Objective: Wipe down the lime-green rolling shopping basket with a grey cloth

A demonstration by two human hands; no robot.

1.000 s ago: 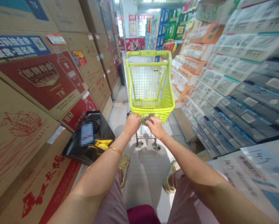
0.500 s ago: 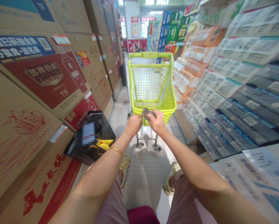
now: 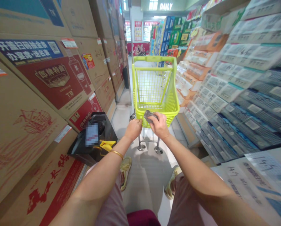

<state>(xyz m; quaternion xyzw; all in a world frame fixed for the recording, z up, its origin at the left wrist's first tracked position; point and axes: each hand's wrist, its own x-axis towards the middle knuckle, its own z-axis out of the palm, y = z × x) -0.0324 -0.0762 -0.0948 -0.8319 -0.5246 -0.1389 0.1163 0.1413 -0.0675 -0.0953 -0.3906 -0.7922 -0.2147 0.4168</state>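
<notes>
A lime-green plastic shopping cart (image 3: 157, 108) with a lattice basket stands in front of me on metal legs with casters. My right hand (image 3: 161, 126) pinches a crumpled grey rag (image 3: 148, 115) against the near edge of the basket. At the basket's near left corner, my left hand (image 3: 134, 129) is closed with its fingertips on the green plastic. What lies under its curled fingers is mostly hidden. A gold bracelet (image 3: 117, 153) circles the left wrist.
Stacked cardboard cartons (image 3: 52, 78) wall in the left side. A black bag (image 3: 107, 128) with a yellow part sits at my left leg. Plastic-wrapped packs (image 3: 239, 69) rise on the right. The tiled aisle floor (image 3: 146, 175) runs between my shoes.
My left hand has shifted slightly left and down, away from the rag. The right hand still pinches the rag at the basket edge. The view has tilted and shifted a little.
</notes>
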